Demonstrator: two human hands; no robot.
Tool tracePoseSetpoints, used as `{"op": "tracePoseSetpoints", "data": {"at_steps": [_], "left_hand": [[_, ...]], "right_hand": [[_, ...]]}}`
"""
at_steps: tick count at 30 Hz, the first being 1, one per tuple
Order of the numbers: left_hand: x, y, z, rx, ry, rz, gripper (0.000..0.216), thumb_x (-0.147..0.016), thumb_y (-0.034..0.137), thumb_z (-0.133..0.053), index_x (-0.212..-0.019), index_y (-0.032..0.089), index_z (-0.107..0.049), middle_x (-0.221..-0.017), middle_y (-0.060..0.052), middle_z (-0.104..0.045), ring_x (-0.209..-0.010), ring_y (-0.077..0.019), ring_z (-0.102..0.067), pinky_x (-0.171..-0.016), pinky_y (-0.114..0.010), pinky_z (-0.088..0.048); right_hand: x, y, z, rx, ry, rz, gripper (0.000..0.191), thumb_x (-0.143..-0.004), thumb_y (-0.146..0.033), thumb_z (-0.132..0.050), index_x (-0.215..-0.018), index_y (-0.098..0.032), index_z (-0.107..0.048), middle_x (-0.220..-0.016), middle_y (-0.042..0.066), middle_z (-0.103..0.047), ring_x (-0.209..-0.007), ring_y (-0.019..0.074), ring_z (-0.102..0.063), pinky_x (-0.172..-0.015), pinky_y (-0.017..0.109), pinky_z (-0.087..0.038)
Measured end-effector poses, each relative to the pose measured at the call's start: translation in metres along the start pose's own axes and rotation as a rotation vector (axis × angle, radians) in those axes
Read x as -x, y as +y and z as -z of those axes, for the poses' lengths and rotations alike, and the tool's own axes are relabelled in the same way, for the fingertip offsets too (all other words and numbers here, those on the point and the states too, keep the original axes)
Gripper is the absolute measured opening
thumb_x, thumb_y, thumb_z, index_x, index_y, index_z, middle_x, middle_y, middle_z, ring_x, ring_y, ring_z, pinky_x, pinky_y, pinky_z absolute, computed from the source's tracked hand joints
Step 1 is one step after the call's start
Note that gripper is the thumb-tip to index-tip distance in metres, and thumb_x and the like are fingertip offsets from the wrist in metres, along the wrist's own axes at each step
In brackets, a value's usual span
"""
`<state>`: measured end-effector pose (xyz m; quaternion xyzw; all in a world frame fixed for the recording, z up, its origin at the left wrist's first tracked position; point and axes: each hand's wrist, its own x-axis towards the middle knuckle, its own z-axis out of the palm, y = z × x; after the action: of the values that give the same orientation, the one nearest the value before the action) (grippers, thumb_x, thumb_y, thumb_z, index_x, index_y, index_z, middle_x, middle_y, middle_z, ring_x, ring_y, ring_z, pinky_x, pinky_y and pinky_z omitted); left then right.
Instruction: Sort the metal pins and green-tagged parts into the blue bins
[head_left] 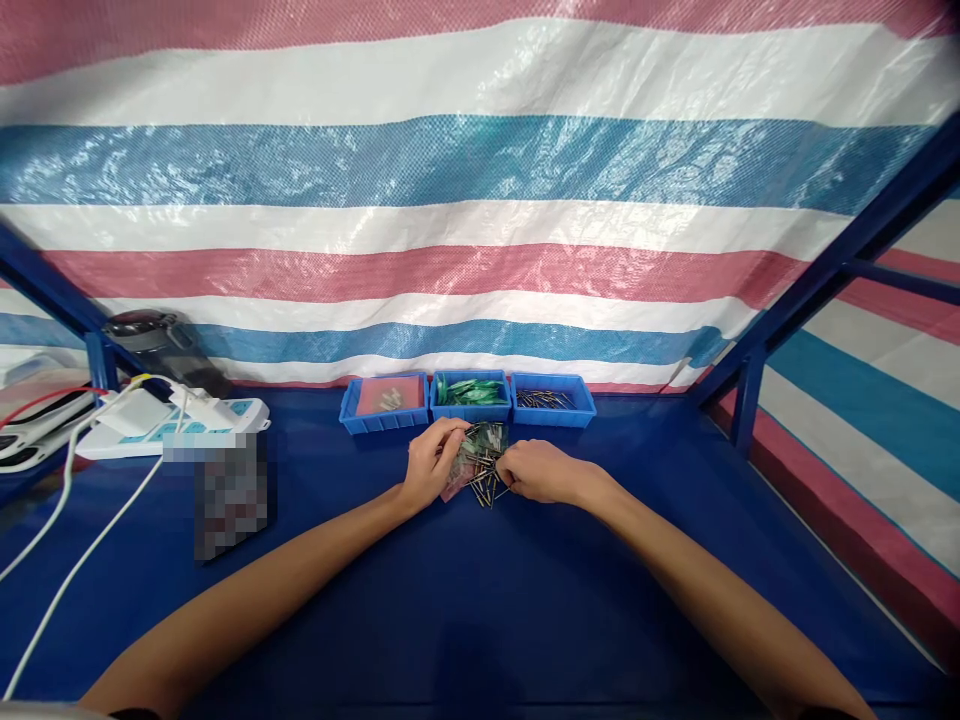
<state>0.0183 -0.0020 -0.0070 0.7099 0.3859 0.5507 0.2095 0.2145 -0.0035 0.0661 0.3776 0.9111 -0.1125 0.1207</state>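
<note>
A clear plastic bag [459, 468] with a pinkish lower edge lies on the blue table in front of me. Dark and brass-coloured slender metal pins [486, 485] are heaped on and beside it, some sticking out toward me. My left hand [435, 462] pinches the bag's left upper side between thumb and fingers. From the right, my right hand [541, 470] reaches in with curled, closed fingers at the heap's edge. Its fingertips are partly hidden, and what they grip cannot be made out.
Behind my hands stand three blue bins: one with a pink bag [367, 396], one with green strips [474, 388], one with metal pins [544, 399]. To the left are a power strip [247, 412], white cables, a dark jug [161, 345] and a blurred-out dark object [234, 495]. Blue frame bars flank the table.
</note>
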Motion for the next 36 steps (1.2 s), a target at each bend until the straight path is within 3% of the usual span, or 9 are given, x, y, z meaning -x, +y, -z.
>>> {"op": "tracePoseSetpoints", "data": {"at_steps": [3,6,10,15,21,26,33,36], "left_hand": [[-0.001,0.001,0.001,-0.019,-0.01,-0.002,0.023,-0.092,0.029,-0.044,-0.1,0.018,-0.062,-0.079,-0.002,-0.059,-0.063,-0.0093,-0.056,-0.059,-0.02,-0.044],[-0.003,0.003,0.002,-0.052,-0.049,0.01,0.024,-0.093,0.029,-0.043,-0.102,0.018,-0.063,-0.082,-0.003,-0.062,-0.069,-0.0108,-0.059,-0.064,-0.021,-0.046],[-0.006,0.005,0.003,-0.101,-0.131,-0.03,0.021,-0.09,0.029,-0.05,-0.099,0.019,-0.066,-0.091,-0.004,-0.068,-0.083,-0.0142,-0.063,-0.074,-0.023,-0.048],[-0.006,0.0,0.0,-0.146,-0.09,-0.039,0.018,-0.086,0.03,-0.057,-0.092,0.019,-0.069,-0.088,-0.003,-0.071,-0.082,-0.015,-0.065,-0.076,-0.023,-0.049],[-0.006,0.001,-0.001,-0.189,-0.079,-0.011,0.025,-0.088,0.035,-0.053,-0.08,0.016,-0.069,-0.073,-0.003,-0.068,-0.066,-0.0128,-0.061,-0.062,-0.022,-0.045],[-0.006,0.006,-0.001,-0.282,-0.078,-0.041,0.046,-0.091,0.036,-0.047,-0.05,0.014,-0.05,-0.047,0.003,-0.044,-0.046,-0.0077,-0.042,-0.049,-0.021,-0.031],[-0.007,0.005,-0.001,-0.292,-0.084,-0.066,0.048,-0.091,0.035,-0.047,-0.048,0.014,-0.046,-0.046,0.004,-0.039,-0.045,-0.0069,-0.038,-0.048,-0.021,-0.029],[-0.007,0.007,0.0,-0.288,-0.093,-0.047,0.045,-0.091,0.036,-0.047,-0.052,0.014,-0.053,-0.049,0.003,-0.047,-0.048,-0.008,-0.044,-0.051,-0.021,-0.034]], "right_hand": [[0.001,0.002,0.003,-0.083,0.182,0.044,0.011,-0.078,-0.009,-0.053,-0.074,-0.018,-0.059,-0.08,0.003,-0.064,-0.069,0.0141,-0.056,-0.054,0.023,-0.028],[-0.007,-0.002,-0.001,-0.237,0.444,-0.01,0.011,-0.084,-0.011,-0.05,-0.08,-0.018,-0.058,-0.075,0.001,-0.063,-0.066,0.0128,-0.055,-0.057,0.023,-0.03],[-0.025,-0.008,-0.021,-0.53,0.745,-0.041,0.01,-0.085,-0.015,-0.051,-0.083,-0.019,-0.059,-0.075,0.0,-0.064,-0.064,0.0122,-0.057,-0.06,0.022,-0.037],[-0.038,-0.012,-0.048,-0.838,0.968,-0.052,0.013,-0.086,-0.022,-0.051,-0.082,-0.018,-0.062,-0.074,0.001,-0.065,-0.056,0.0116,-0.058,-0.058,0.023,-0.045],[-0.04,-0.014,-0.061,-0.879,1.092,-0.05,0.016,-0.088,-0.028,-0.052,-0.086,-0.018,-0.064,-0.073,0.002,-0.065,-0.057,0.0123,-0.058,-0.061,0.024,-0.048],[-0.041,-0.013,-0.064,-0.79,1.075,0.009,0.017,-0.089,-0.028,-0.05,-0.087,-0.018,-0.064,-0.075,0.003,-0.063,-0.062,0.0131,-0.057,-0.061,0.024,-0.047],[-0.039,-0.014,-0.063,-0.735,1.095,0.053,0.018,-0.09,-0.029,-0.049,-0.085,-0.018,-0.063,-0.071,0.002,-0.057,-0.059,0.0121,-0.05,-0.056,0.024,-0.041],[-0.037,-0.015,-0.061,-0.709,1.081,0.068,0.023,-0.092,-0.028,-0.046,-0.081,-0.017,-0.062,-0.069,0.002,-0.054,-0.06,0.0123,-0.049,-0.058,0.024,-0.039]]}}
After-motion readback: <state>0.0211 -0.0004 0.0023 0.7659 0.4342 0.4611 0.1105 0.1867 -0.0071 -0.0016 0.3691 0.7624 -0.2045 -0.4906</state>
